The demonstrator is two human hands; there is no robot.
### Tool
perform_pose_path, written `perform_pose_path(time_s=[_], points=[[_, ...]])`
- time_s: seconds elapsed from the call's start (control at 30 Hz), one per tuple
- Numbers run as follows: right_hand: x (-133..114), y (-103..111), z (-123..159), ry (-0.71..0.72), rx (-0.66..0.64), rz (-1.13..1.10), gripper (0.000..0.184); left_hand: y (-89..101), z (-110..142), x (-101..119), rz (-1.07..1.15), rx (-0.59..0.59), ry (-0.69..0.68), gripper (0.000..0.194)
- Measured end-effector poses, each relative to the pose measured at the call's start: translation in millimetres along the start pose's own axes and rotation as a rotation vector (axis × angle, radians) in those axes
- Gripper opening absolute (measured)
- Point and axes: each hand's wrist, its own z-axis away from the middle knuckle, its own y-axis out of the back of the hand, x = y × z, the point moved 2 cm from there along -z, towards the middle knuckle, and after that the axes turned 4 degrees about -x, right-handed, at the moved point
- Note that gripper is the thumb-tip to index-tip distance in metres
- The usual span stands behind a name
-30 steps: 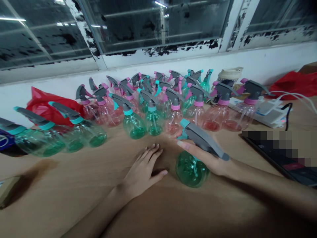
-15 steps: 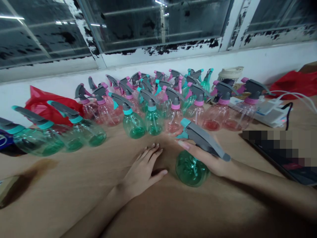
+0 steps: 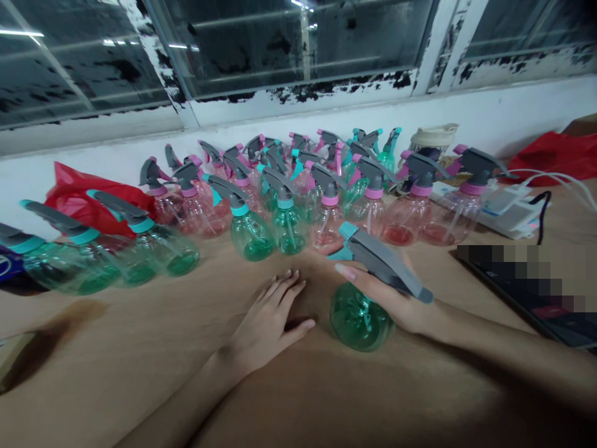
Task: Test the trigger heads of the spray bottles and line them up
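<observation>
My right hand (image 3: 392,298) is wrapped round the neck of a green spray bottle (image 3: 359,320), just under its grey and turquoise trigger head. The bottle stands on the wooden table, and part of its neck is hidden by my fingers. To the left of it, my left hand (image 3: 273,317) lies flat on the tabletop, fingers stretched out and holding nothing. Beyond my hands are more spray bottles, among them a green one (image 3: 252,233) with a turquoise collar and a clear pink one (image 3: 328,221) with a pink collar.
Several green spray bottles (image 3: 172,252) line the left side before a red plastic bag (image 3: 100,199). At right lie a dark phone-like device (image 3: 504,298), a white power strip (image 3: 508,218) with cables and another red bag (image 3: 543,158). A lidded cup (image 3: 433,138) stands near the wall.
Hardly anything differs. My right hand keeps its grip on the green spray bottle, and my left hand stays flat in the same place. The view has shifted very slightly.
</observation>
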Motion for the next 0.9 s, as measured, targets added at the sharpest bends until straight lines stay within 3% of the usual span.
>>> perform_pose_path(time_s=[0.2, 0.53, 0.7, 0.9], points=[[-7, 1, -4, 0.042, 0.000, 0.082, 0.012, 3.3, 0, 1, -0.004, 0.001, 0.001, 0.062], [-10, -1, -7, 0.097, 0.051, 0.117, 0.023, -0.3, 0, 2, -0.004, 0.024, 0.016, 0.059], [-4, -1, -7, 0.069, -0.002, 0.049, 0.022, 2.6, -1, 13, 0.103, 0.032, 0.031, 0.062], [5, 0, -3, 0.112, 0.062, 0.027, 0.031, 3.1, 0, 33, 0.255, 0.026, 0.015, 0.076]])
